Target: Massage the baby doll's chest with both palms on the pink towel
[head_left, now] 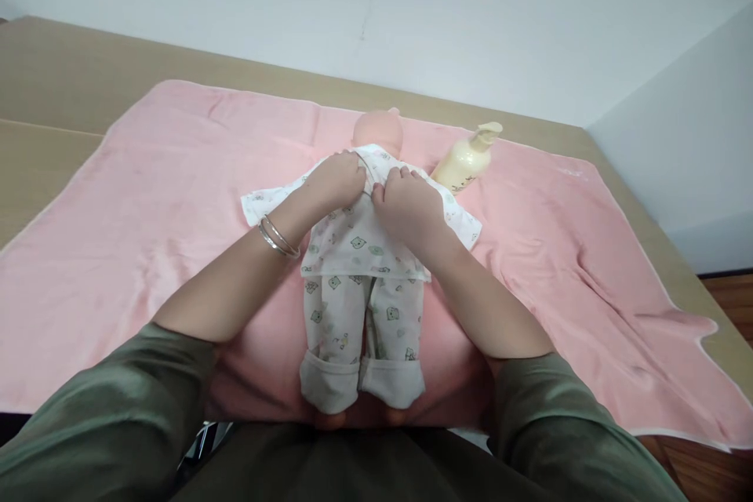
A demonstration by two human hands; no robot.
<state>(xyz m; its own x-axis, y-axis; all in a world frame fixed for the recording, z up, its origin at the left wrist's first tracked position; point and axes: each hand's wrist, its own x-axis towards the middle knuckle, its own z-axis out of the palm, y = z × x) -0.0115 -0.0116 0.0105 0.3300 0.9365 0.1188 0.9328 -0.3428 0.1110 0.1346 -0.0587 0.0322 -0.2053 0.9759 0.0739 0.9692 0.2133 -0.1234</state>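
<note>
A baby doll (377, 132) lies on its back on a pink blanket (194, 172), its head toward the wall and its feet toward me. It wears a white printed shirt (365, 243) and matching trousers (335, 321) with turned-up cuffs. My left hand (344, 179) is closed on the shirt's front edge near the neck. Close beside it, my right hand (409, 204) has its fingers curled on the other side of the shirt front. Both hands hide part of the doll's chest. The shirt's sleeves spread out to either side.
A cream pump bottle (464, 161) lies tilted on the blanket, right of the doll's head. Under the blanket is a wooden table (235, 67), with a white wall (471, 23) behind it. The blanket hangs past the table's near edge.
</note>
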